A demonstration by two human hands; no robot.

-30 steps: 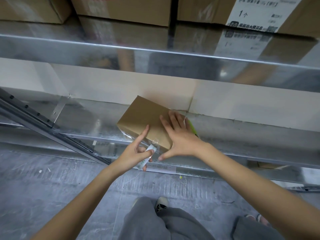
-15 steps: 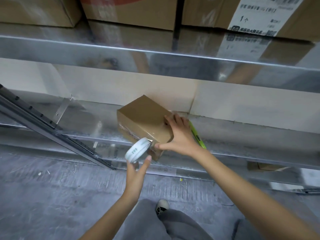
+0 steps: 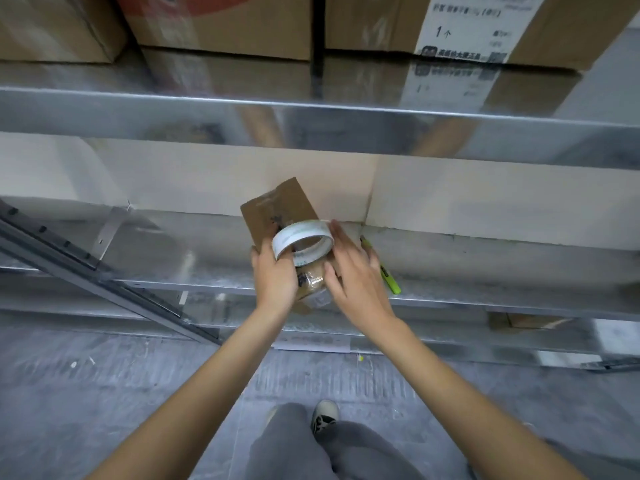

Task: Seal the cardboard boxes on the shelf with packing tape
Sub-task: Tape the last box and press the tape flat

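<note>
At the shelf's (image 3: 214,282) front edge, my left hand (image 3: 275,277) grips the tape roll (image 3: 302,239) against a tilted small cardboard box (image 3: 277,211); my right hand (image 3: 356,275), fingers straight, steadies it. Light and stiff, I judge it best held by its side walls.

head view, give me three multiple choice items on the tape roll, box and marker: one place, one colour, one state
1. Where does the marker lie?
A. on the floor
B. on the shelf, right of the small box
C. on top of the small box

2. What colour is the marker?
A. red
B. blue
C. yellow-green

3. What is the left hand doing?
A. hanging idle
B. holding the tape roll against the small box
C. resting flat on the floor

Key:
1 B: it lies on the metal shelf just right of the right hand.
2 C: its body is bright yellow-green.
3 B: its fingers pass behind the roll, at the box.
</note>
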